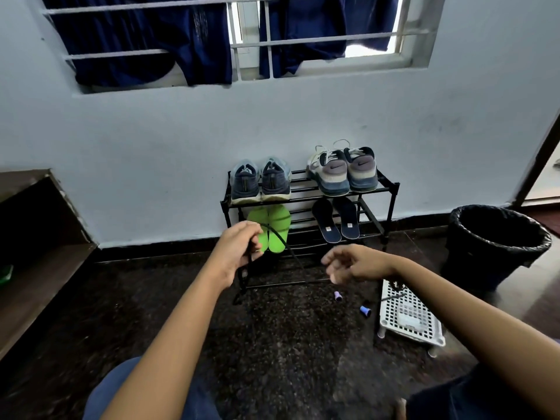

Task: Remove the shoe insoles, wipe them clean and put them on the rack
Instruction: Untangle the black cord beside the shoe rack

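Count at this moment:

- 1 black rack (pixel 391 187) is set against the wall, with three tiers visible.
- Top tier: 4 shoes in 2 pairs. A blue-grey pair (pixel 260 181) is placed on the left and a grey-white pair (pixel 342 172) on the right, heels toward the camera.
- Middle tier: 4 insoles. 2 green insoles (pixel 280 219) are laid side by side under the blue-grey pair, and 2 navy insoles (pixel 325 221) under the grey-white pair. All four are already on the rack, and the nearer green one is partly hidden by the left hand.
- 2 hands are raised in front of the rack. The left hand (pixel 239 247) is curled around 1 black lace (pixel 242 278). The lace is pinched at the fingertips, with one part arcing over toward the right and the rest hanging below the palm.
- The right hand (pixel 354 263) is motion-blurred, with loosely bent fingers. It cannot be told whether the lace is pinched by it.
- Floor: 2 small spools are seen, one purple (pixel 338 296) and one blue (pixel 365 311), near each other but apart.
- 1 white perforated tray (pixel 391 310) is set just beside them on the right, and 1 black bin (pixel 472 268) with a liner stands further right.
- Dark blue garments (pixel 151 40) are hung over the window bars.
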{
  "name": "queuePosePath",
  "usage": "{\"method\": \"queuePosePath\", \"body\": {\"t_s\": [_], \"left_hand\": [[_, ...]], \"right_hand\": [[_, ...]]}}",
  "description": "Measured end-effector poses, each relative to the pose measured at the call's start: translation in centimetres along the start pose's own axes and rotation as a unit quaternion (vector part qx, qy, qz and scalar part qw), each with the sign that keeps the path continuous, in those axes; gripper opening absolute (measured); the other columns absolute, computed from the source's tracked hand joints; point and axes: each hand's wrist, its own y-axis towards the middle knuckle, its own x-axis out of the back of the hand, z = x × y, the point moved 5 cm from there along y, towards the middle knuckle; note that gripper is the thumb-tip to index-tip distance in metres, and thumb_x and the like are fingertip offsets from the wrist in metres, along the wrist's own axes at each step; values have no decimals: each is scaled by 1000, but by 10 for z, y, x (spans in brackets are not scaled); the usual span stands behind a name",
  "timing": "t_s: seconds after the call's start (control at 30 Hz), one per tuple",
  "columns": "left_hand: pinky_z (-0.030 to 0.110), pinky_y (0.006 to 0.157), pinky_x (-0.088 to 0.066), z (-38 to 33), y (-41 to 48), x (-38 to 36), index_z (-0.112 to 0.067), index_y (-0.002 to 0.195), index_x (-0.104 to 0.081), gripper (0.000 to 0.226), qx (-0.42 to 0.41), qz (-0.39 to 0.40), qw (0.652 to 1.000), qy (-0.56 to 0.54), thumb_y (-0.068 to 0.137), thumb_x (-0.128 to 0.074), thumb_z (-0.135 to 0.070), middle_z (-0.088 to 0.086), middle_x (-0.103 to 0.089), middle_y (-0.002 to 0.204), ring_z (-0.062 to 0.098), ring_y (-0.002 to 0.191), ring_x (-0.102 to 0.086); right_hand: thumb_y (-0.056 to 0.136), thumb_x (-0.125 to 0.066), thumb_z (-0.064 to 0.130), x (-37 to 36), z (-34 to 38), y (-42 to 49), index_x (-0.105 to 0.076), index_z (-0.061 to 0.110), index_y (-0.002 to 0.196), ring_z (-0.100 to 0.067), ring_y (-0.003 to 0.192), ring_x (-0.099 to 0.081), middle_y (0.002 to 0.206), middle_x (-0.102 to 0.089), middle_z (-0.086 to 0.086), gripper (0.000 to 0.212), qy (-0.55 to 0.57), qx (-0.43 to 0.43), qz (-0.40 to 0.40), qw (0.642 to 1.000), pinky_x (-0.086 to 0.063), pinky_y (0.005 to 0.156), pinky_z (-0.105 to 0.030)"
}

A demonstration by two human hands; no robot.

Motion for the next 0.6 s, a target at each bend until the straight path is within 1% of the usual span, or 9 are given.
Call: {"method": "queuePosePath", "body": {"t_s": [0.07,0.17,0.2,0.27,0.33,0.37,0.43,0.5,0.6], "left_hand": [[20,59,-47,3,-3,-15,-15,77,-59,21,-15,40,998,42,96,-52,-12,-5,-44,62,5,53,-42],[18,52,-38,4,-5,-34,-15,78,-62,20,-30,84,992,87,95,-52,-13,-6,-45,63,4,51,-38],[18,52,-36,5,-6,-39,-15,77,-62,21,-30,95,990,97,95,-52,-14,-7,-45,62,5,51,-38],[18,50,-32,5,-8,-48,-16,76,-62,22,-32,115,987,112,96,-52,-15,-6,-47,62,5,51,-40],[19,49,-28,5,-10,-53,-16,77,-60,22,-31,133,985,110,97,-50,-15,-2,-50,64,3,49,-44],[19,48,-27,5,-9,-53,-16,79,-61,22,-31,133,985,108,97,-49,-18,-1,-52,67,2,49,-43],[16,46,-27,3,-5,-49,-19,82,-65,23,-31,118,987,105,99,-49,-22,-6,-50,67,1,51,-36],[13,44,-25,3,-2,-44,-19,82,-66,26,-27,107,989,100,100,-48,-21,-10,-44,63,1,49,-31],[14,42,-21,1,-3,-40,-15,80,-62,25,-13,106,992,62,99,-47,-17,-9,-40,60,1,44,-28]], "right_hand": [[86,-61,-2,-5,20,2,-46,5,126,-11,97,-60,115,-59,-10,44,99,45,-24,994,-51,85,-21],[91,-56,2,-15,49,6,-41,8,134,-12,116,-53,128,-53,-9,46,152,116,-41,981,-45,99,-27],[92,-55,2,-19,58,6,-42,7,133,-10,114,-54,123,-56,-7,43,157,133,-45,978,-45,98,-27],[93,-54,2,-23,71,8,-51,3,119,-7,93,-59,99,-64,-3,27,150,160,-65,974,-48,87,-25],[93,-53,4,-21,78,10,-57,4,103,-13,75,-63,81,-66,-4,10,138,168,-93,972,-51,76,-27],[94,-53,4,-18,78,11,-58,6,95,-15,68,-63,76,-66,-5,6,137,167,-99,971,-52,70,-24],[95,-50,4,-7,76,10,-59,9,85,-12,57,-62,70,-62,-7,14,134,158,-123,970,-49,60,-18],[95,-48,3,11,68,9,-59,4,82,-8,50,-60,68,-59,-8,18,147,133,-182,963,-48,53,-17],[94,-49,0,43,31,8,-57,4,74,-7,41,-55,63,-55,-11,21,234,42,-313,919,-48,46,-19]]}}
